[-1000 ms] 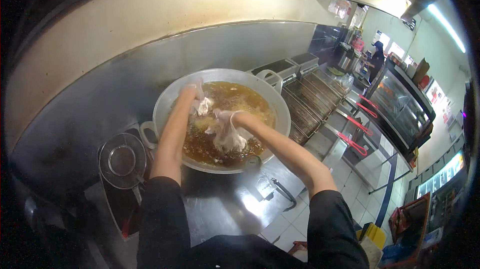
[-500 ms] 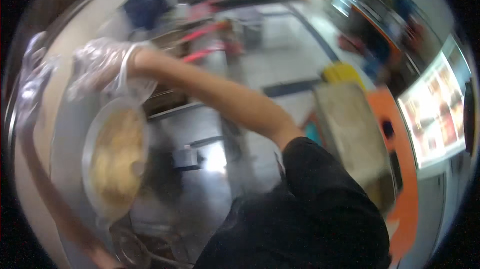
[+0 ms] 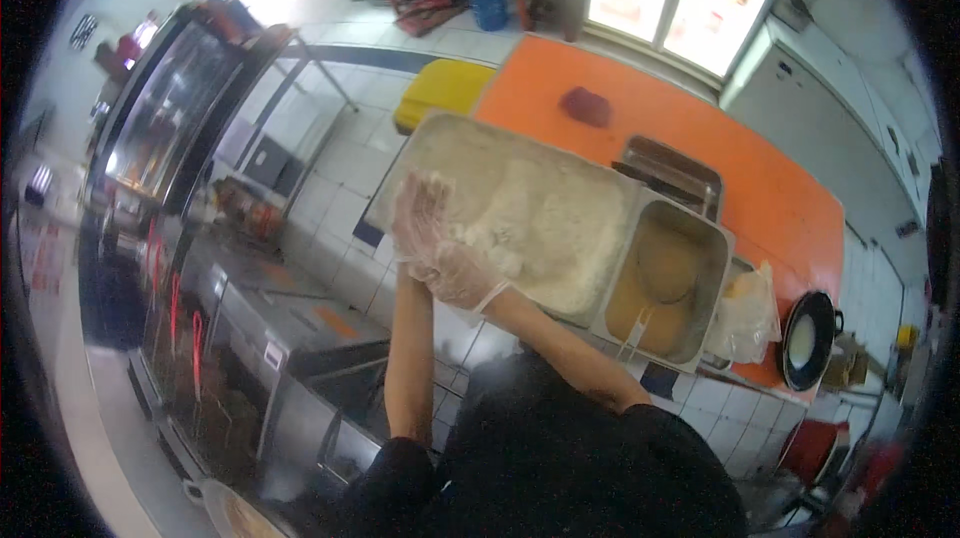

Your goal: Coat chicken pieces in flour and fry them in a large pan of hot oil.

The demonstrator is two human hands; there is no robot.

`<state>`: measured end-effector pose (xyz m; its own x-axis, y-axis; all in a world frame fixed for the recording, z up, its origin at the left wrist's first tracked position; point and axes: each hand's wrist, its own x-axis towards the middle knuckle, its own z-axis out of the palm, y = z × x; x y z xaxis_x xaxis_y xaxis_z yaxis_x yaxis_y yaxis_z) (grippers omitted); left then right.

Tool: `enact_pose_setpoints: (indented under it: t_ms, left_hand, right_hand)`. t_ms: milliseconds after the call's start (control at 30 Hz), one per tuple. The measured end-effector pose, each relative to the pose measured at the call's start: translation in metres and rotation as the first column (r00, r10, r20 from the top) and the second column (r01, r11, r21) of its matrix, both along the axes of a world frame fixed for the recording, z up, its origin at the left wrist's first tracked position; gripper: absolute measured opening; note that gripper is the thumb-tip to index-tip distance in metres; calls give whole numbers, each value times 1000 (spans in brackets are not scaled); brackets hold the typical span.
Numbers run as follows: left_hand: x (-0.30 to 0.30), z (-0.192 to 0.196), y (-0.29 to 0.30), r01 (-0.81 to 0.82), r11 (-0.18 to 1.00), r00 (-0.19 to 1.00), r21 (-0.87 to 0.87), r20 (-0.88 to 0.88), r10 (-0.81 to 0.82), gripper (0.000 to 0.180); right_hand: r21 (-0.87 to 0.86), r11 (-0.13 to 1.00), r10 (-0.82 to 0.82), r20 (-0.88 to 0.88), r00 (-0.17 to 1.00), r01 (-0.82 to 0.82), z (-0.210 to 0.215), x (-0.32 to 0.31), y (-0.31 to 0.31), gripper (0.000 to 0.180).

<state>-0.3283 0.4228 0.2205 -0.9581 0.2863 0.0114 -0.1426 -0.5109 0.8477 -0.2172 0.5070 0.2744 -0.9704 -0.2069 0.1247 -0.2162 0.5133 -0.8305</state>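
Both my hands wear clear plastic gloves and meet over the left part of a large metal tray (image 3: pixel 615 223) of white flour (image 3: pixel 545 228). My left hand (image 3: pixel 422 210) points away from me, its fingers extended and dusted with white. Against its lower part lies my right hand (image 3: pixel 462 276); its fingertips are blurred, so their grip is unclear. White lumps (image 3: pixel 490 243) of flour lie just right of the hands. Beside the tray, a metal pan (image 3: pixel 715 278) holds murky tan liquid, with a wire strainer (image 3: pixel 665 273) resting in it.
An orange table (image 3: pixel 770 208) carries the trays, a narrow metal tray (image 3: pixel 670 173), a plastic bag (image 3: pixel 748 318) and a black pan (image 3: pixel 808 343). Behind the tray's left corner is a yellow bin (image 3: pixel 445 93). Fryers (image 3: pixel 310 308) stand left; a white bowl (image 3: pixel 215 508) is at lower left.
My view and body have swung right, from the counter with the white bowl of crumbly yellowish food to the orange table. My hands, previously apart above that counter, now touch over the flour tray.
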Motion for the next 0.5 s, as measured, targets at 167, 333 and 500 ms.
enact_pose_setpoints:
  t_ms: [167, 333, 500]
  left_hand:
    - [-84, -189, 16, -873, 107, 436, -476, -860, -265, 30]
    - [-168, -188, -39, -778, -76, 463, -624, -487, -740, 27]
    - [-138, -183, 47, -225, -295, 612, -929, 101, -784, 44]
  right_hand:
    - [53, 991, -126, 86, 988, 122, -46, 13, 75, 25]
    - [379, 916, -365, 643, 673, 135, -129, 19, 127, 51]
    - [348, 769, -607, 661, 441, 535, -345, 13, 119, 69]
